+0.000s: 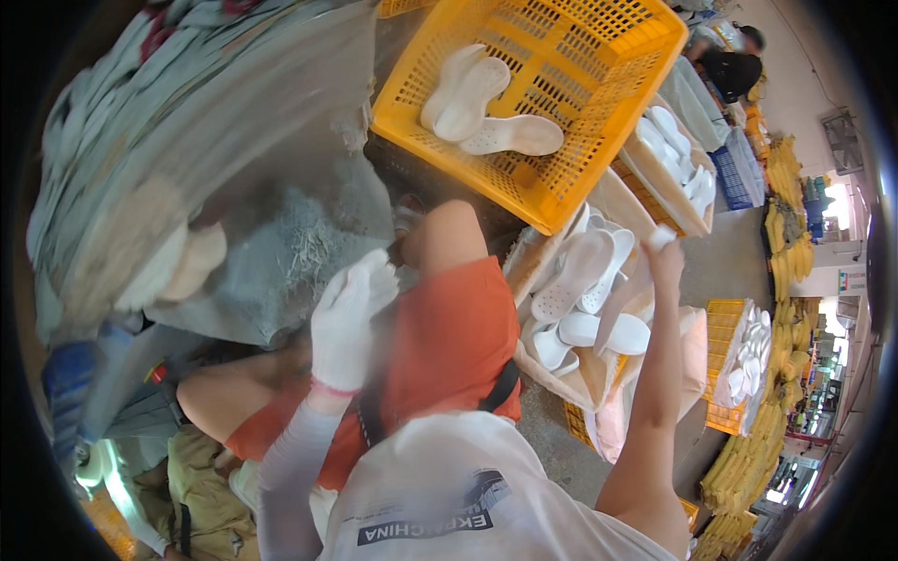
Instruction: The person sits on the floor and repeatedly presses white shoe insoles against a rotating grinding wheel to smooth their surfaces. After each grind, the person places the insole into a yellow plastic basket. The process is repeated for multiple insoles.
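Observation:
My left hand, in a white glove, is raised over my lap with its fingers stretched out together and nothing visible in it. On the right, my right hand reaches over a cloth-lined crate of white shoe soles. Its fingers are bent, with something white at their tips. From it hangs a pale, blurred shoe sole, which the hand appears to grip. In front of me a yellow plastic basket holds several white soles, some with small holes.
Grey cloth-like sheeting covers the left, with blurred pale soles near it. A red-and-yellow button sits below. More crates of soles and yellow sacks line the right. Another person is far off.

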### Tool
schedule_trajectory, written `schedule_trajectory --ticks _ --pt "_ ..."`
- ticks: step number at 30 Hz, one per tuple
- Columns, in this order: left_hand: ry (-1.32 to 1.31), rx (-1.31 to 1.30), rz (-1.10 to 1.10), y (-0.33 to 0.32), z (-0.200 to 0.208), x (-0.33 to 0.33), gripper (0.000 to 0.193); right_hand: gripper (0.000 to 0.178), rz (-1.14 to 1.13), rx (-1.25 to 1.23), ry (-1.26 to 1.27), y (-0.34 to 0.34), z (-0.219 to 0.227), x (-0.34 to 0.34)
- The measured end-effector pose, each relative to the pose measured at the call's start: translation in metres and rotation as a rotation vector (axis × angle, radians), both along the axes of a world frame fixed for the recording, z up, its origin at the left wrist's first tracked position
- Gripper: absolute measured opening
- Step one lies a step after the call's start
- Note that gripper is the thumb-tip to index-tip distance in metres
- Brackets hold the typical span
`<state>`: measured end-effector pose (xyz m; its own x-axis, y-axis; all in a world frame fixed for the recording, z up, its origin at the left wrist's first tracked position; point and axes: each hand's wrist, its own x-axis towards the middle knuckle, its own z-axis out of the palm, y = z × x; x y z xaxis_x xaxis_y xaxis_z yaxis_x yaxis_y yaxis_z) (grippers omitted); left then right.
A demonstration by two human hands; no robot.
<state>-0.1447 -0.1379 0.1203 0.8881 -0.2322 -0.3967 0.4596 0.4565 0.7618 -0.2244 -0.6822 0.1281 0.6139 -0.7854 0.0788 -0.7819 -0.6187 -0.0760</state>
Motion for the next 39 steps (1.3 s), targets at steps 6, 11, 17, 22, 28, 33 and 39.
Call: schedule_trajectory --ticks 6,11,17,22,28,33,39 --pt "0.142 0.251 0.12 0.022 -0.071 0.02 0.047 0.023 0.423 0.296 -0.713 0.044 -0.08 0.133" --pt "0.323 0.203 0.167 0.022 -0.097 0.02 0.051 0.038 0.682 0.261 -0.333 0.104 -0.226 0.388" --pt "0.417 0.299 0.199 0.035 -0.094 0.001 0.053 0.06 0.001 1.012 -0.349 0.111 -0.335 0.452" --pt "0.218 0.299 0.125 0.017 -0.064 0.035 0.041 0.037 0.258 0.041 -0.21 0.078 -0.131 0.366" --pt "-0.929 0.935 -0.034 -0.066 0.041 0.07 0.059 0.034 1.193 -0.017 -0.386 0.158 0.144 0.161" --pt "-0.724 0.728 -0.175 -0.06 0.03 0.051 0.058 0.056 1.354 0.032 -0.573 0.304 0.146 0.116" --pt "-0.406 -0.188 0.357 0.014 -0.101 0.074 0.034 0.091 1.233 1.043 -0.362 0.396 0.028 0.067"
